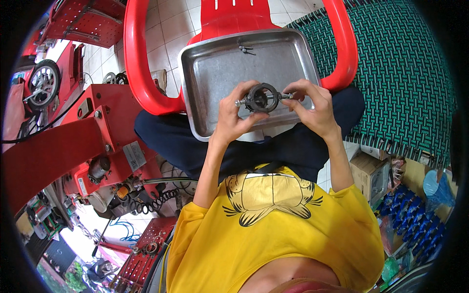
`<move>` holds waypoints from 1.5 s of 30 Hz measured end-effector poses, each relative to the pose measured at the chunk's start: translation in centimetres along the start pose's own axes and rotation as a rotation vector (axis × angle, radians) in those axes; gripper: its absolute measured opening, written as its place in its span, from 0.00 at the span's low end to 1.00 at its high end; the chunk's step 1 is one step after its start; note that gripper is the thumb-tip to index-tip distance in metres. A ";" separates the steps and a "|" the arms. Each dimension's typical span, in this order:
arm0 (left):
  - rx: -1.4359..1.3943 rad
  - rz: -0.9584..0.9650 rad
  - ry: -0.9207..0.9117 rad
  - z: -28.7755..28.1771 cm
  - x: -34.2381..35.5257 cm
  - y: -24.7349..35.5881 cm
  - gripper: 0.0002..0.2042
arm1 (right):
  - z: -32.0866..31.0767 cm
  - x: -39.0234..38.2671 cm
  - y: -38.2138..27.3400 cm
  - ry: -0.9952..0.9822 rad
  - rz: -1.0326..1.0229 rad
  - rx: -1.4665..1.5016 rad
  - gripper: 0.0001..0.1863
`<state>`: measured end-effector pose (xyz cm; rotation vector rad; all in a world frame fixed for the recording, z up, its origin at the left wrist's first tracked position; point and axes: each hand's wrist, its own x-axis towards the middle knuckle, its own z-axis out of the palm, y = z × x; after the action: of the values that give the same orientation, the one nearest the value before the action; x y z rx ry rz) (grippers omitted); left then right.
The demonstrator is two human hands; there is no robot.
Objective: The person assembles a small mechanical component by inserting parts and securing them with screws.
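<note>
Presently, the left hand (233, 116) is clasping a dark metal ring (252, 100) above the near half of the metal tray (215, 73); the right hand (316, 106) is pinching a bolt (285, 96) projecting from the ring's right side. Small metal fasteners (246, 50) are lying near the tray's far edge.

The left hand (233, 110) is gripping the dark ring-shaped part (254, 100). The right hand (315, 107) is pinching the bolt (285, 96) protruding from its right side. Both hands are hovering above the metal tray (210, 78), where small fasteners (245, 50) are lying near the far edge, before the red chair's backrest (234, 18).
</note>
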<state>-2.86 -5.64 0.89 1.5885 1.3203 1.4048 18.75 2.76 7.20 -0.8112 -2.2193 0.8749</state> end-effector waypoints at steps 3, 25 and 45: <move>0.012 0.002 0.014 0.0 0.0 0.1 0.32 | -0.2 -0.2 0.7 -0.046 -0.009 -0.054 0.17; -0.022 -0.012 0.010 0.1 -0.6 -0.2 0.33 | 0.8 -1.0 0.2 0.099 0.072 0.180 0.25; -0.087 -0.064 0.011 -0.1 -1.0 -0.9 0.35 | 0.2 -0.5 0.4 -0.062 0.019 -0.037 0.15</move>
<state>-3.09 -6.31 -0.26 1.4718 1.2869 1.4142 19.04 2.60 6.66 -0.8337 -2.2913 0.8812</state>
